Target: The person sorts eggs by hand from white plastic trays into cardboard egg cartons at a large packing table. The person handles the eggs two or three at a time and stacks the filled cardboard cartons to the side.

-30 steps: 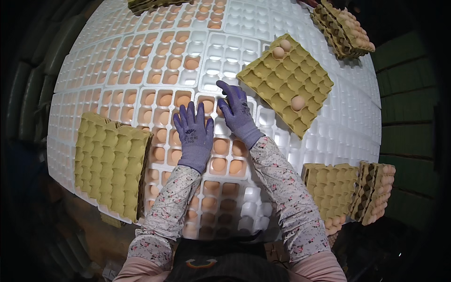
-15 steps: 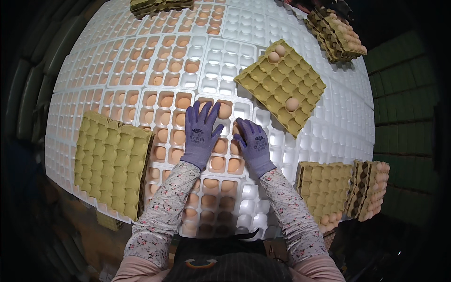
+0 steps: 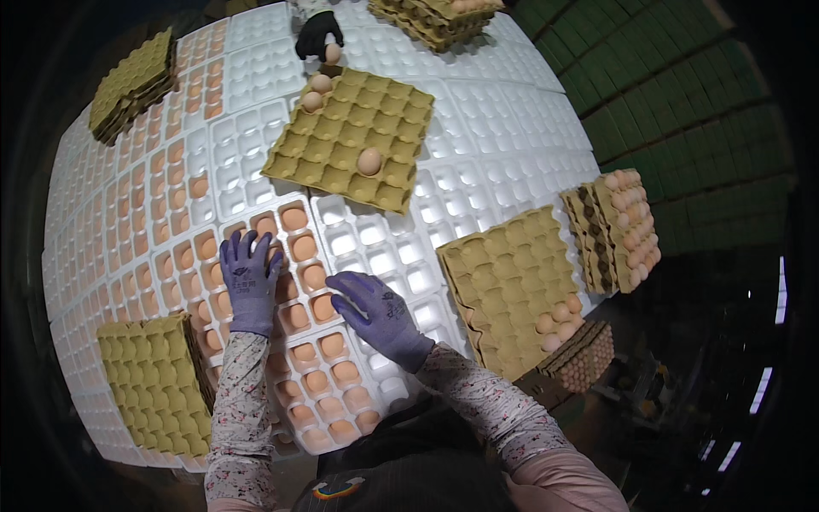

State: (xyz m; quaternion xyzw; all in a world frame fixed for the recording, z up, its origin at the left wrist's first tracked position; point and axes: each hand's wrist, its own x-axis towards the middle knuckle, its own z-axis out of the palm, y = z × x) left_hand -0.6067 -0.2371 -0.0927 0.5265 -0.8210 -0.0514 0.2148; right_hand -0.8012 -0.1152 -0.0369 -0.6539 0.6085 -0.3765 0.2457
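Observation:
My left hand (image 3: 249, 286), in a purple glove, rests over a white foam egg tray (image 3: 309, 201) with its fingers spread. Its fingertips lie on or just above brown eggs (image 3: 293, 218) sitting in the cells. To the right, my purple-gloved right hand (image 3: 381, 320) is open, its fingers stretched left beside the tray's right column of eggs. I see nothing held in either hand. Beyond them a yellowish pulp egg tray (image 3: 350, 136) lies askew on the foam trays, with a lone egg (image 3: 369, 161) and two more at its far left corner.
Another person's black-gloved hand (image 3: 319, 36) holds an egg (image 3: 332, 54) at the far side. Pulp tray stacks stand at left (image 3: 153, 384), far left (image 3: 132, 81) and right (image 3: 512, 282). Egg-filled trays (image 3: 627, 226) stand tilted at the right edge. Empty-celled foam trays (image 3: 478, 175) spread rightward.
The whole view has swung to the right. My right hand has drawn back from the eggs, and the tray's far right cell now holds an egg. Another person's black-gloved hand has come into view.

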